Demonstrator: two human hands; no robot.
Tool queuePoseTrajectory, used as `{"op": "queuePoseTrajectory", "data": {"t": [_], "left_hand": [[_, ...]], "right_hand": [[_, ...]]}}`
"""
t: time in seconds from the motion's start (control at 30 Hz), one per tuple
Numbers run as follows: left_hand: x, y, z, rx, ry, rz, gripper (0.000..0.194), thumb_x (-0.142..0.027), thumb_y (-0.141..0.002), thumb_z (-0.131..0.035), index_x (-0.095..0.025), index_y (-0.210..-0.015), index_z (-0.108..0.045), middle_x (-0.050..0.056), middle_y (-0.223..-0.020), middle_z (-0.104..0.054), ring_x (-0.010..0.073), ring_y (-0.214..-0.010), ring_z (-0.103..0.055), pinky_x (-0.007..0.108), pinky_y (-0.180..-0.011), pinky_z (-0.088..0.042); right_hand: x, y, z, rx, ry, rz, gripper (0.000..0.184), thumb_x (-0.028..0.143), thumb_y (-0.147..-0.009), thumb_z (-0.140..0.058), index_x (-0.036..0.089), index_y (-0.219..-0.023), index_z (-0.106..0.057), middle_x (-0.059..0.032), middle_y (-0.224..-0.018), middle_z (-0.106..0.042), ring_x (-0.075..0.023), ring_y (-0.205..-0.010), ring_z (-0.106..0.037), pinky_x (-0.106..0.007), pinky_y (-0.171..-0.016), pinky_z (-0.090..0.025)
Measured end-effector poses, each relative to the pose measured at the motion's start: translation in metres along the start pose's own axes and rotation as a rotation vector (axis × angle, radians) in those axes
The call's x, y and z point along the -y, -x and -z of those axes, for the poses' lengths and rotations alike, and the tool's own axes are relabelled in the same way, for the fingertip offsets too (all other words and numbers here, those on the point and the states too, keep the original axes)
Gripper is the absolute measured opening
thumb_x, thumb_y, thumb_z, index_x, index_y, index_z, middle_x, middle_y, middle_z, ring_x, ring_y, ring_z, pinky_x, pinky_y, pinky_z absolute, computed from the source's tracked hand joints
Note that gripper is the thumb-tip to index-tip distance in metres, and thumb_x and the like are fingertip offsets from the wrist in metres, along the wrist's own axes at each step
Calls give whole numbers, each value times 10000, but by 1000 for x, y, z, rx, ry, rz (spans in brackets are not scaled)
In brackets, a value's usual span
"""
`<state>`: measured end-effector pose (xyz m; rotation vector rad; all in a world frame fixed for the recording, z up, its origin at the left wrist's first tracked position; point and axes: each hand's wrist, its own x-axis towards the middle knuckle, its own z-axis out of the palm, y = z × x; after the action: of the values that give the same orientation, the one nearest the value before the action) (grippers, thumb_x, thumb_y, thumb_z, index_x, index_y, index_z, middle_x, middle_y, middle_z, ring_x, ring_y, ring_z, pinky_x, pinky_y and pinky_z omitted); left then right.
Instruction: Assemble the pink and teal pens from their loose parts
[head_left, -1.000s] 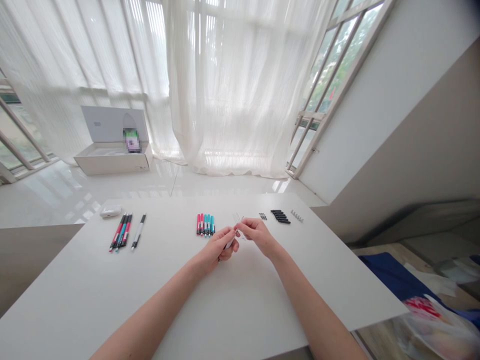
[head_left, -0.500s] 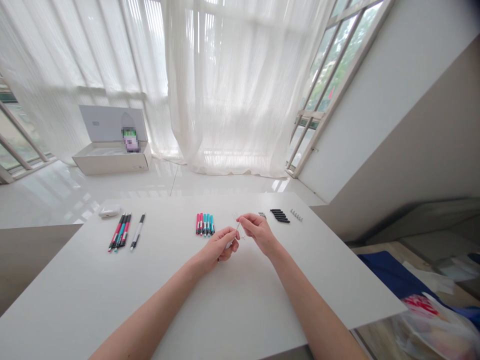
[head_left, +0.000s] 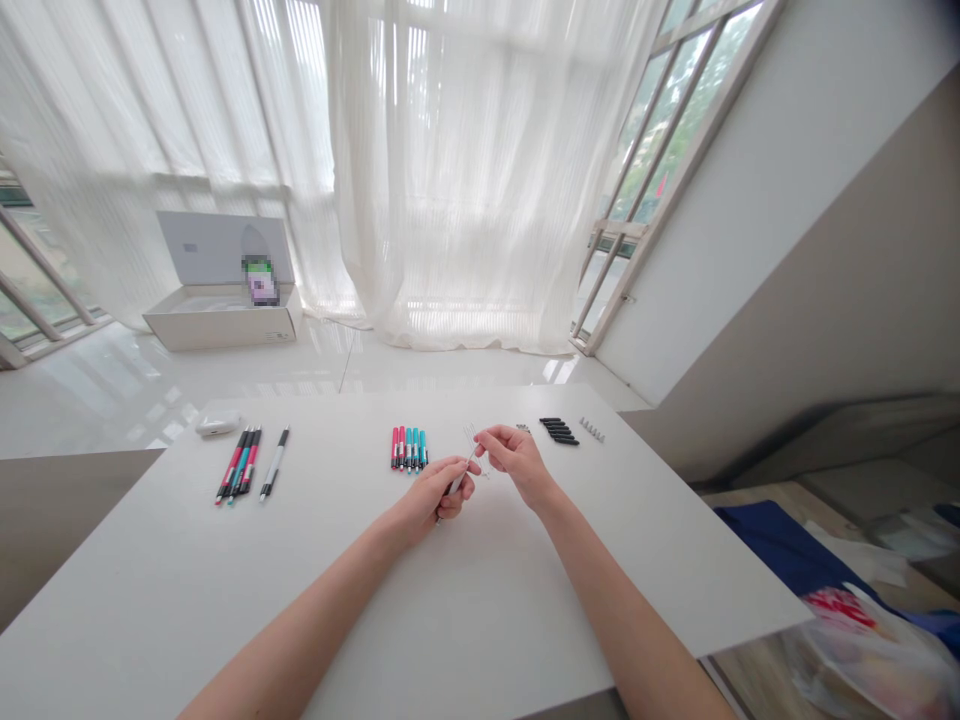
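Note:
My left hand (head_left: pixel 437 492) is closed around a white pen barrel (head_left: pixel 454 485), mostly hidden by the fingers. A thin pen refill (head_left: pixel 472 454) is pinched in my right hand (head_left: pixel 513 459), its lower end at the top of the barrel; how deep it sits I cannot tell. Several more thin refills (head_left: pixel 486 474) lie on the table behind the hands, partly covered. To the left of them stands a row of pink and teal pen barrels (head_left: pixel 409 450). Small springs (head_left: pixel 523 428), black grips (head_left: pixel 559 431) and pale tips (head_left: pixel 592 430) lie beyond my right hand.
Assembled pens (head_left: pixel 240 465) in pink and teal lie at the left of the white table (head_left: pixel 330 600), with a white pen (head_left: pixel 275 464) beside them. A white case (head_left: pixel 218 424) sits behind. An open box (head_left: pixel 225 318) rests on the sill.
My left hand has shifted slightly left and down, and more of the white barrel shows. My right hand holds the refill in nearly the same place.

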<state>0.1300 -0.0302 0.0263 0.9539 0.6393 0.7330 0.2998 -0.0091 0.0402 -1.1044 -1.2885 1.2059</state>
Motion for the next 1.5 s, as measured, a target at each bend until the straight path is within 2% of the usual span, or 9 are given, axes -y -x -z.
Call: {"op": "queuePoseTrajectory", "data": {"t": [0.33, 0.5, 0.77, 0.97, 1.13, 1.37, 1.5], "left_hand": [[3, -1, 2, 26, -21, 1, 266, -415, -860, -528, -162, -941, -553, -38, -665, -456, 29, -441, -209, 178, -417, -154], [1, 0, 0, 20, -53, 13, 269, -423, -859, -524, -167, -937, -547, -36, -669, -461, 31, -438, -204, 185, -416, -155], [1, 0, -1, 2, -88, 17, 289, -444, -847, -529, -173, -949, -538, -38, -667, -460, 32, -437, -198, 189, -420, -138], [1, 0, -1, -1, -110, 18, 302, -466, -843, -533, -178, -930, -533, -39, -671, -456, 30, -442, -192, 190, -428, -133], [1, 0, 0, 18, -106, 15, 288, -452, -850, -531, -178, -938, -533, -39, -676, -456, 31, -449, -201, 189, -429, -138], [1, 0, -1, 2, -111, 16, 285, -444, -845, -534, -175, -940, -538, -40, -669, -460, 29, -436, -202, 189, -423, -144], [1, 0, -2, -3, -124, 10, 285, -447, -850, -533, -174, -933, -530, -39, -668, -464, 27, -433, -201, 187, -420, -142]], "right_hand": [[3, 1, 1, 47, 81, -3, 302, 463, -722, -661, 166, -702, -610, 7, -577, -603, -65, -441, -348, -234, -442, -287], [-2, 0, 2, 98, 147, 47, 300, 468, -746, -644, 174, -704, -606, 3, -586, -618, -82, -464, -397, -237, -464, -328], [0, 1, 6, 108, 244, 107, 284, 457, -776, -622, 177, -724, -628, -6, -599, -625, -111, -526, -489, -246, -508, -388], [-1, 1, 4, 158, 165, 54, 279, 448, -779, -623, 178, -712, -611, 3, -581, -616, -105, -504, -480, -243, -498, -369], [5, 4, 2, 186, 101, 25, 281, 434, -777, -629, 169, -687, -606, 15, -552, -599, -77, -460, -408, -233, -475, -343], [-2, 0, 5, 136, 165, 45, 281, 457, -749, -647, 178, -722, -633, 1, -597, -607, -117, -543, -501, -261, -539, -401], [-5, 0, 5, 127, 148, 40, 289, 461, -746, -649, 175, -710, -627, 3, -585, -600, -112, -528, -488, -258, -527, -387]]}}
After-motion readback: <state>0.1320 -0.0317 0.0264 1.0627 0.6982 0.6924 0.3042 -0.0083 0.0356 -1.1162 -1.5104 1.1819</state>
